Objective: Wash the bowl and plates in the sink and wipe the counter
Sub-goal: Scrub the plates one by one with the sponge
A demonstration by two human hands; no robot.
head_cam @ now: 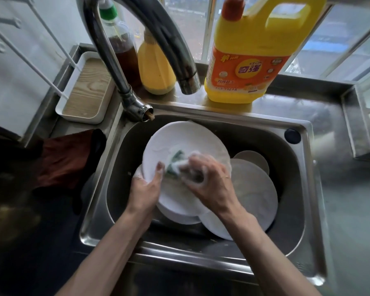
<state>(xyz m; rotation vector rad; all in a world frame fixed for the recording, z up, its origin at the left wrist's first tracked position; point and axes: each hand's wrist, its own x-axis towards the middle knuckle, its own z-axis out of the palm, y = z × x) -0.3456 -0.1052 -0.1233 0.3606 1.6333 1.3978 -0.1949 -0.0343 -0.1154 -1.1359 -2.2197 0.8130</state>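
Observation:
Over the steel sink (308, 189), my left hand (145, 186) grips the left rim of a white plate (179, 142), thumb on its face, holding it tilted. My right hand (207, 178), covered in foam, presses a soapy green sponge (175, 161) against the middle of that plate. More white plates (254, 189) lie stacked in the basin under and to the right of it. I cannot pick out a bowl among them.
The faucet (137, 50) arches over the sink's back left. A big yellow detergent jug (250, 50), a small yellow bottle (156, 67) and a dark sauce bottle (122, 45) stand on the sill. A brown cloth (66, 159) lies on the left counter, beside a white tray (83, 92).

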